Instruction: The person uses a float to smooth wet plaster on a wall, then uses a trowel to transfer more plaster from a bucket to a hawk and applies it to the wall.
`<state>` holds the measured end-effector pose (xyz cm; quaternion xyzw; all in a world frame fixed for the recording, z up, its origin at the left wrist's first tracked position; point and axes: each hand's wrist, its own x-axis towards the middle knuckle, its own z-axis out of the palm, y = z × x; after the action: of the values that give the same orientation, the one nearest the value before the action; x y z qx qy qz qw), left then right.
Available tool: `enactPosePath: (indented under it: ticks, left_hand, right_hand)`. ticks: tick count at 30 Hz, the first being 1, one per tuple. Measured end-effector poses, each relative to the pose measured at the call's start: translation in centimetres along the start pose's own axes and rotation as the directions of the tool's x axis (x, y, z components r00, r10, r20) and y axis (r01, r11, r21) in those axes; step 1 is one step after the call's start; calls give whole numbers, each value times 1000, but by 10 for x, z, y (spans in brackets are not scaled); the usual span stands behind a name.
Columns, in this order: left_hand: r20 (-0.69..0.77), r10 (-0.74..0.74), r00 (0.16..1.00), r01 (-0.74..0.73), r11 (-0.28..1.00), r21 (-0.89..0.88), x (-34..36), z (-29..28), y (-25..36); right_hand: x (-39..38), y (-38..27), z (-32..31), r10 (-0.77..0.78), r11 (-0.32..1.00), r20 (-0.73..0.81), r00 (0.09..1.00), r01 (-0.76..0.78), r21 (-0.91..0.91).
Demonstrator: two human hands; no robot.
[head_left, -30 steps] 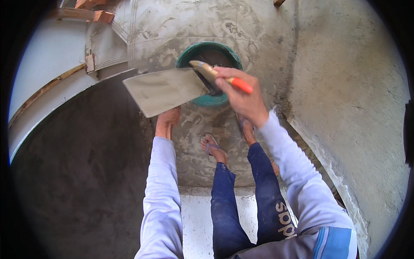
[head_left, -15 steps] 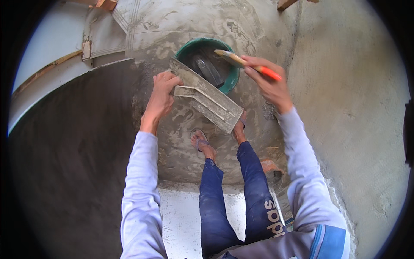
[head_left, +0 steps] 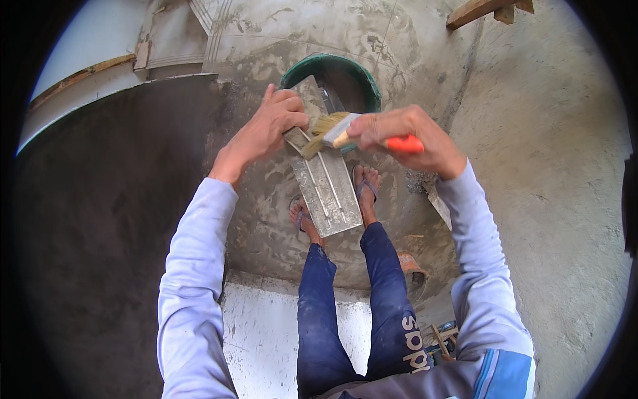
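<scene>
My left hand (head_left: pixel 274 125) grips the far end of a grey, cement-smeared plastering trowel (head_left: pixel 332 183), held with its handle side up. In my right hand (head_left: pixel 412 136) is a wide paintbrush (head_left: pixel 340 130) with pale bristles, a metal band and an orange-tipped handle. Its bristles touch the trowel around the handle, close to my left fingers. Just beyond, a round green tub (head_left: pixel 369 80) stands on the floor, partly covered by the trowel and my hands. A dark object in the tub is mostly hidden.
Dark, wet-looking plaster (head_left: pixel 113 179) covers a large surface on the left. The cement-stained floor (head_left: pixel 266 246) lies around my sandalled feet. An orange bucket (head_left: pixel 413 269) is beside my right leg. A wooden piece (head_left: pixel 485 12) juts in at the upper right.
The brush has come down from above the tub onto the trowel. The trowel has turned more upright in the picture, its near end swinging toward me.
</scene>
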<state>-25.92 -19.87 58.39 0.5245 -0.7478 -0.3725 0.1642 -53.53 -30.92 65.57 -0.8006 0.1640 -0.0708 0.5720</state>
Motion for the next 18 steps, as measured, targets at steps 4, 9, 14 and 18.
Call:
enactPosePath:
  ticks: [4, 9, 14, 18]
  left_hand:
    - [56, -43, 997, 46, 997, -57, -22, 0, -3]
    - [-61, -2, 998, -22, 924, -383, -28, 26, 6]
    - [-209, -451, 868, 68, 524, -849, -56, 74, -6]
    - [-209, -628, 750, 151, 470, -870, -84, 106, -20]
  right_hand:
    - [19, 36, 5, -80, 994, -86, 993, 86, 61]
    - [30, 91, 7, 173, 983, -311, 935, -185, -8]
    - [7, 42, 46, 181, 983, -624, 760, -122, 136]
    - [5, 24, 95, 191, 978, -638, 746, -86, 192]
